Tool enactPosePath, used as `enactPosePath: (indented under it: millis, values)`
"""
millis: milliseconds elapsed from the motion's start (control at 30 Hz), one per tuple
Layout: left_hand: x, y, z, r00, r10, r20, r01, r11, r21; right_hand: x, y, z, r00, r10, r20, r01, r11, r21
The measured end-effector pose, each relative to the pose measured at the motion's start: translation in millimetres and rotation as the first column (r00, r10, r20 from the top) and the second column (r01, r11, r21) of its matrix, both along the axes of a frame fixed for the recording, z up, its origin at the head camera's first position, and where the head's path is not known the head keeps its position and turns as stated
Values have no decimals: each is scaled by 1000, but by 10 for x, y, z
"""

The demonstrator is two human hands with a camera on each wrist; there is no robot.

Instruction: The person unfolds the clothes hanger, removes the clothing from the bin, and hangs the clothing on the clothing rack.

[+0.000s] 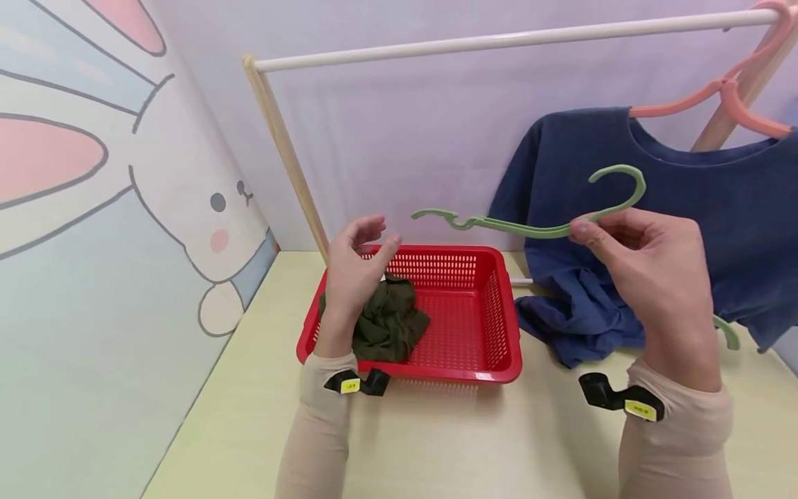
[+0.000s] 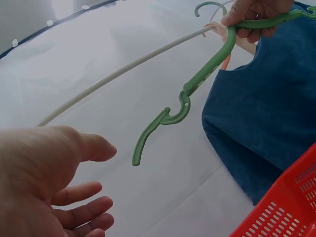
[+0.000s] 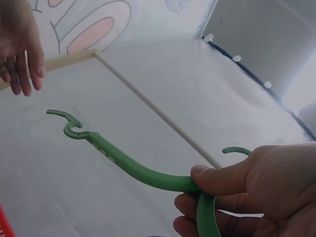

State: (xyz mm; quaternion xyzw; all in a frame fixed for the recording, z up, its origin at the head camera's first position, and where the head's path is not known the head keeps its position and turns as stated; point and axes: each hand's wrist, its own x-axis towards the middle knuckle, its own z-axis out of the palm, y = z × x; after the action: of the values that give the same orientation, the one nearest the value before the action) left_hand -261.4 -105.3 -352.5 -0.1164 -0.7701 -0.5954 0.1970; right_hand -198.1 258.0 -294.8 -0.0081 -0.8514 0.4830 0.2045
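A green clothes hanger (image 1: 524,229) is held in the air by my right hand (image 1: 663,277), thumb and fingers pinching it just below the hook. One arm of the hanger points left toward my left hand (image 1: 355,277), which hovers over the left part of the red basket (image 1: 511,346) with fingers loosely bent around nothing. In the left wrist view a gap separates the left fingertips (image 2: 106,153) from the hanger's tip. Crumpled dark green cloth (image 1: 393,322) lies in the basket's left half, partly hidden behind the left hand and wrist.
A clothes rack with a white rail (image 1: 499,43) spans the back. From it, at right, hangs a navy shirt (image 1: 598,159) on a pink hanger (image 1: 679,100). Bunched blue cloth (image 1: 580,312) lies on the table beside the basket. Another green hanger end (image 1: 728,334) shows behind the right wrist.
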Motion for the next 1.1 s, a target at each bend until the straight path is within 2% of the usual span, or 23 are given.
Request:
enactPosePath:
  millis: [67,167,233,333,500,733,833,900,967,1100]
  values:
    - [74,-22,-6,999,43,19,-42,999,-30,6,7,11,1000,-4,1,4,1000,-16]
    - [213,-79,-43,990,124,72,-115,986,-119,13,9,19,1000,-5,2,5,999,-35]
    - [302,-131,-80,977,177,116,-152,968,-199,15,10,20,1000,-3,-1,3,999,-45]
    - [415,-213,-128,949,252,187,-178,923,-342,16,16,20,1000,1,-3,-2,998,-56]
    - [479,-325,-209,907,317,277,-137,845,-518,14,17,17,1000,8,-6,-9,999,-53]
    - [507,-381,-246,880,352,320,-80,773,-630,18,21,2,1000,16,-13,-17,997,-70]
    - [513,-395,-259,855,372,362,-44,746,-664,13,22,2,1000,18,-18,-19,997,-74]
    - [509,-401,-278,848,363,385,-11,740,-673,6,20,5,1000,19,-21,-21,997,-69]
    - [492,-393,-299,848,339,408,25,743,-669,0,19,8,1000,21,-20,-22,998,-65]
    - [424,-376,-372,867,251,430,86,774,-627,-11,18,6,1000,18,-11,-19,998,-55]
